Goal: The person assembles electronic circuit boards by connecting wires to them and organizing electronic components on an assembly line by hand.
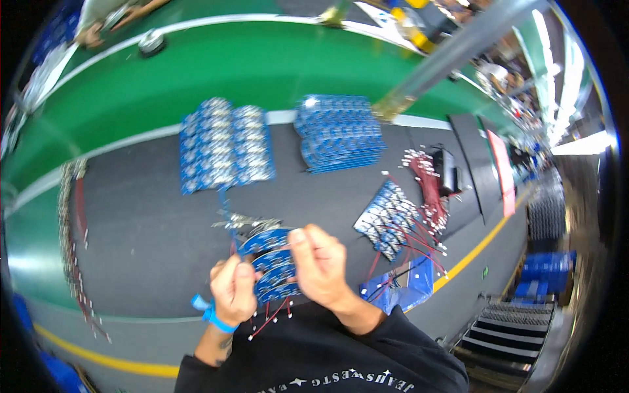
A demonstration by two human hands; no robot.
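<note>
A panel of blue circuit boards (274, 263) with rounded edges is held up between my two hands, in front of my chest. On its left edge, my left hand (234, 291) is closed, thumb on top. My right hand (318, 263) grips the right edge, with thumb and fingers pinched together. Short red wires (270, 322) with white connectors hang below the panel. Just beyond it lies a small heap of thin metallic-looking pieces (252, 223), partly covered by the boards. A blue wrist strap (219, 317) circles my left wrist.
Stacked blue board panels (226, 144) and another stack (341, 134) stand along the far edge. To the right lie a wired panel (388, 219), a bundle of red wires (429, 187) and a blue bag (413, 286). Wire strands (69, 229) line the left. A metal post (445, 62) rises behind.
</note>
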